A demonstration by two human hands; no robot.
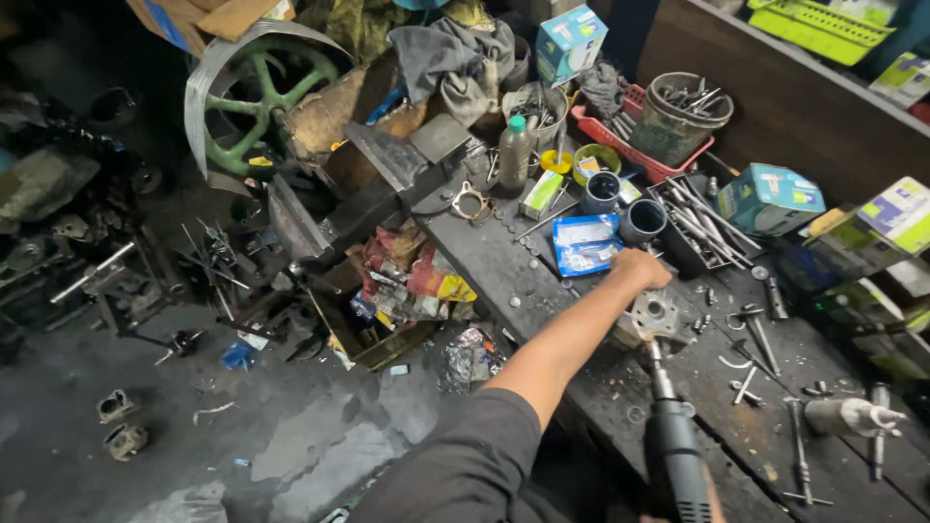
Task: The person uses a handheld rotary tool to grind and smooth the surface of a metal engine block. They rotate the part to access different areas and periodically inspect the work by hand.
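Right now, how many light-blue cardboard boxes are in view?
2. One box stands at the bench's far end beside the grey rag; the other box lies right of the bolt tray. Clutter may hide more.

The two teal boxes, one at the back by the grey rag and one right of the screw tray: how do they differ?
The back teal box stands upright among clutter; the right teal box lies tilted on the bench. The back box looks smaller and sits far from the left hand; the right box is nearer to it. Both are teal-and-white cardboard cartons, closed.

Dim workshop: dark grimy workbench (581, 291), littered concrete floor (291, 436), brown wooden wall (775, 107).
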